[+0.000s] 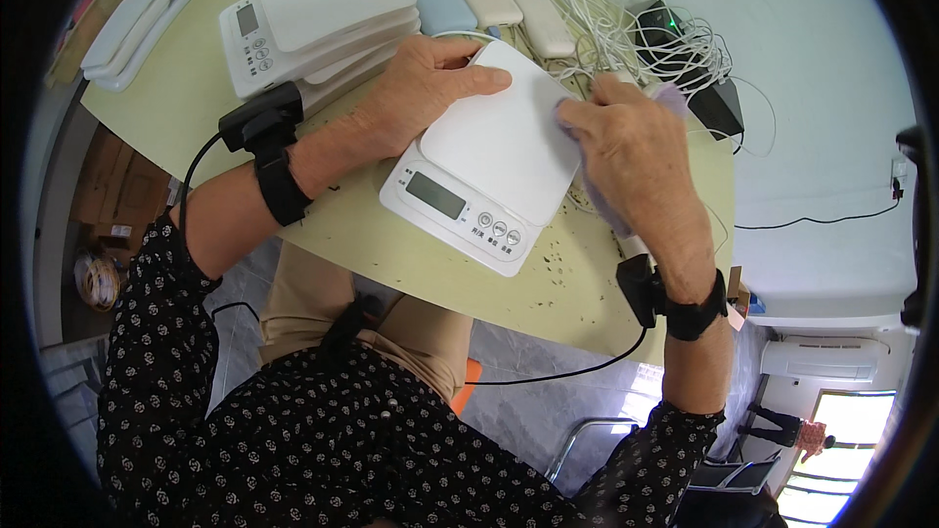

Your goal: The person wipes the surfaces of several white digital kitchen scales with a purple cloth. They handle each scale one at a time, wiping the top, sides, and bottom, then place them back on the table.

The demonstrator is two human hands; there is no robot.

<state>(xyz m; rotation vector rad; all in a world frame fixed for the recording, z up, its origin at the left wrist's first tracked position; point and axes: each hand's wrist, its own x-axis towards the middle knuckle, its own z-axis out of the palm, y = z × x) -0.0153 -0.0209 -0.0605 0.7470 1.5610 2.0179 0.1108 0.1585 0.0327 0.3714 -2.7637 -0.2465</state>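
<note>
A white digital kitchen scale point(489, 152) lies at a slant on the pale green table before me, its grey display and round buttons toward my body. My left hand point(425, 88) grips its far left edge, with the thumb laid on the flat weighing top and the fingers mostly hidden beyond the edge. At the scale's right edge, my right hand point(636, 142) is closed on a lavender cloth point(671, 98), which also hangs below the palm along the scale's side. Left of the scale stands a stack of similar white scales point(333, 2), close to my left forearm.
Tangled white cables point(577, 5) cover the table's back right, beside a black box point(719, 108). A blue power bank point(440, 8) and whitish ones point(544, 24) lie behind the scale. More flat white devices point(142, 29) sit far left. Dark specks dot the tabletop point(562, 284).
</note>
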